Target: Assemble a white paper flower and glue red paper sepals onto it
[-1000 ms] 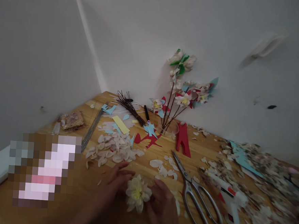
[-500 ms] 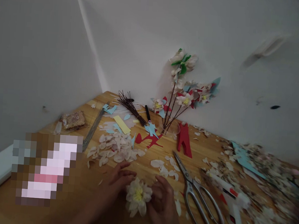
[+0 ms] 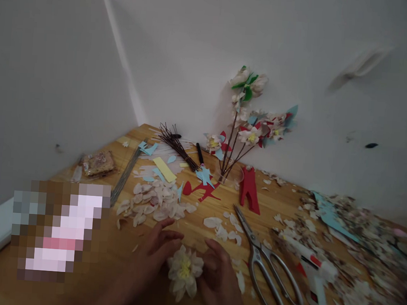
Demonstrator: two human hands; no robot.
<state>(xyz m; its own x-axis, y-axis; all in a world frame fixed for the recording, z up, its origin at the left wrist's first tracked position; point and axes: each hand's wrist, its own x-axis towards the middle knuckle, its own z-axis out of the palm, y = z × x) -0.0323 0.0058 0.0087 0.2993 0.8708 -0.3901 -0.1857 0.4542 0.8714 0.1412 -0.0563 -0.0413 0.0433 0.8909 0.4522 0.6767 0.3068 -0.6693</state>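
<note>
A white artificial flower with a yellow centre is held up, facing me, near the bottom middle. My left hand is at its left side, fingers bent towards the petals, the thumb partly hidden. On the other side, my right hand curls in behind the petals; its fingertips are out of sight there. The grip of both hands under the bloom is hidden. Just beyond them lies a heap of loose white petals. Silver scissors rest to the right of my right hand, blades slightly apart.
A white hot glue gun lies at right among scattered petals. Finished flower branches stand in a clear cup by the wall. Red paper, brown twigs, wires and a wrapped snack lie around. One patch at left is pixelated.
The flower has moved slightly left and down in view, tilting a little. Both hands stay around it. The whole scene shifts slightly left with the camera.
</note>
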